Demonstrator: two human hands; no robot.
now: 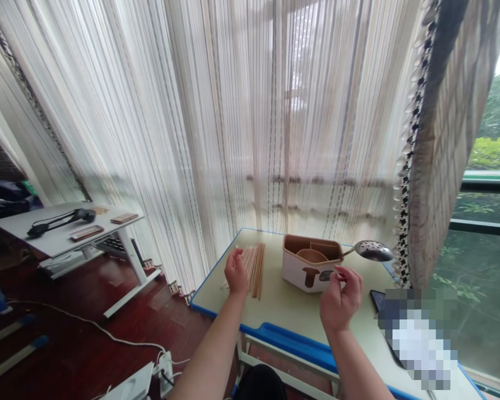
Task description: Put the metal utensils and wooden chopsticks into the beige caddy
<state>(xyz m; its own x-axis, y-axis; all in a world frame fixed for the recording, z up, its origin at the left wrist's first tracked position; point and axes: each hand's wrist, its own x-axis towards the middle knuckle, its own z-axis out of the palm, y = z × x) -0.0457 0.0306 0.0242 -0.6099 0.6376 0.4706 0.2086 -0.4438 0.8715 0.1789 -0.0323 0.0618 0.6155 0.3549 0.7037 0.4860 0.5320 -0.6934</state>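
Note:
My left hand [236,273] is over the left part of the small desk, its fingers curled in; whatever they may hold is hidden. Just to its right lie several wooden chopsticks [257,272], with paler sticks [246,258] partly behind the hand. A white and brown utensil holder [294,271] with printed shapes on its front stands at the desk's middle. From its right side leans a metal slotted skimmer [374,250], head outward. In front of the holder's right corner, my right hand [342,297] is closed in a pinch, with its contents not clear.
The pale desk [285,311] has a blue rim. A dark phone-like device [377,300] and a blurred-out patch are at right. Striped curtains hang behind. Further left, a white table [112,228] carries a black device [62,219]; a white cable [95,328] crosses the floor.

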